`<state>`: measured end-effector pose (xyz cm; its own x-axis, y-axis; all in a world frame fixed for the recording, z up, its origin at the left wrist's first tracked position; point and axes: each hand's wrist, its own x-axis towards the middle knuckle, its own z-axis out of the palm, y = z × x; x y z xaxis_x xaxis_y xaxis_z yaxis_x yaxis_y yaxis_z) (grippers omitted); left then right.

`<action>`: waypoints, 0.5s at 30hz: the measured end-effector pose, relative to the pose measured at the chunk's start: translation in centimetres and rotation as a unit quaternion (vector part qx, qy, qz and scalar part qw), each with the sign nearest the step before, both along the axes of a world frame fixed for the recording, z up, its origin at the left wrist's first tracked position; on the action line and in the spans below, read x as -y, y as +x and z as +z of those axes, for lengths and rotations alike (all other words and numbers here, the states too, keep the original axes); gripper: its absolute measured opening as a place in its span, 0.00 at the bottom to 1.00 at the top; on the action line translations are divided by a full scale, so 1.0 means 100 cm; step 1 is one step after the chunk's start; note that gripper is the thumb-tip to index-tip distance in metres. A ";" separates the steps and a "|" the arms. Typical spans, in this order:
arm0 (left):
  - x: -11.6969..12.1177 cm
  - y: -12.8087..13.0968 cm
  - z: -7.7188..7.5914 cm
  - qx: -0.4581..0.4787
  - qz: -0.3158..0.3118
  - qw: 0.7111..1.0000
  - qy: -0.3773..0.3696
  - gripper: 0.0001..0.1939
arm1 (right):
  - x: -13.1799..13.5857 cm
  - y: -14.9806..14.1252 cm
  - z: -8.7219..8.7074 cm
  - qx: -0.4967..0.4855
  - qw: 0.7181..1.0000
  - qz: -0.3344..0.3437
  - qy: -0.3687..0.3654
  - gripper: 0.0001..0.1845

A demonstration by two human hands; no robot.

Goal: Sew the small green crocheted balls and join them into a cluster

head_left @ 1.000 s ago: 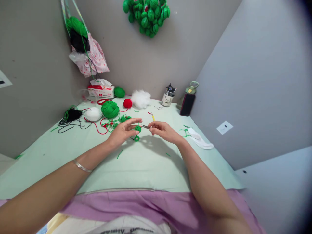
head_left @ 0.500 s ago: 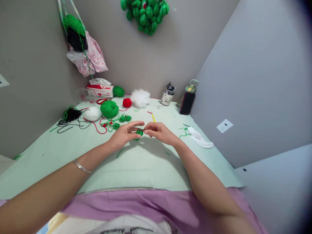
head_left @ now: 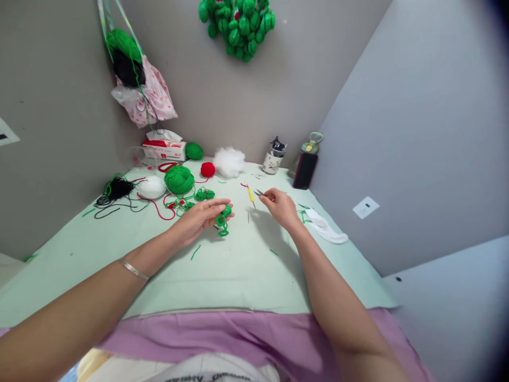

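Note:
My left hand [head_left: 202,216] is closed on a small green crocheted piece [head_left: 225,211], and a curled green yarn tail hangs below it. In my right hand [head_left: 280,206] are small metal snips [head_left: 259,193], their two pointed blades showing apart beyond the fingertips; their grip is hidden in my hand. Just left of the snips lies a yellow-handled crochet hook [head_left: 250,195] on the table. A thin dark needle-like thing [head_left: 248,217] is between my hands. Green crocheted pieces with red bits [head_left: 204,194] rest beyond my left hand.
Behind my left hand are a green yarn ball [head_left: 178,179], a white ball [head_left: 151,187] and black yarn [head_left: 119,188]. White stuffing [head_left: 229,162], a pen cup [head_left: 273,160] and a phone [head_left: 306,171] stand along the back. White cloth [head_left: 326,228] lies right.
My right hand has moved right with the snips, away from the crocheted piece. The green piece has turned in my left hand, and its curled tail now shows.

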<state>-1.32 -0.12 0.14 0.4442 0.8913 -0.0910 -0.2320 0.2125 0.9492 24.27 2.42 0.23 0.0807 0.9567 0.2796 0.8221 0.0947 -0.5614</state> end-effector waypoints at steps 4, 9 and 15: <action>-0.001 -0.001 -0.004 -0.027 -0.041 0.999 0.009 0.21 | 0.002 -0.002 -0.008 0.123 0.992 0.035 -0.004 0.14; -0.002 0.004 -0.021 -0.127 -0.041 0.985 0.109 0.25 | 0.017 -0.022 -0.005 0.282 0.932 0.219 -0.062 0.18; -0.017 -0.012 -0.016 -0.198 0.081 0.934 0.286 0.25 | 0.031 -0.041 0.003 0.414 0.881 0.209 -0.090 0.13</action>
